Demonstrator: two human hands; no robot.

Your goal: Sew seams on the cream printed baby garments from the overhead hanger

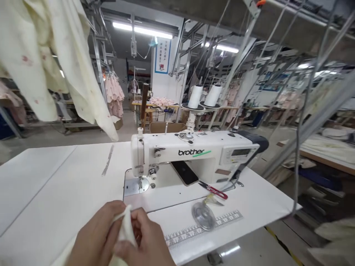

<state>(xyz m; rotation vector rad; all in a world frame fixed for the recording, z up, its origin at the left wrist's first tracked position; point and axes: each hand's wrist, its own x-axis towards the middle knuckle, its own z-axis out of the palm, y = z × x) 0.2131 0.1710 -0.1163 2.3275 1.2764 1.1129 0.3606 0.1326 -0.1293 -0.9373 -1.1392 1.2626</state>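
Both hands meet low in the view, in front of the sewing machine [177,151]. My left hand [97,232] is closed on a cream piece of fabric [127,227], its fingers pinching the folded edge. From the other side my right hand [146,236] grips the same fabric, with thumb and fingers bent around it. A folded tip of the cloth sticks up between the hands, and more of it hangs below, partly hidden by them. The needle plate [135,186] of the machine lies just beyond the fingertips, apart from the cloth.
Red-handled thread snips [213,190], a dark phone [184,172] and a clear round disc [203,215] lie on the white table [83,177]. A measuring tape strip [230,218] runs along the front. Cream garments [74,55] hang at upper left. Thread cones [195,96] stand behind the machine.
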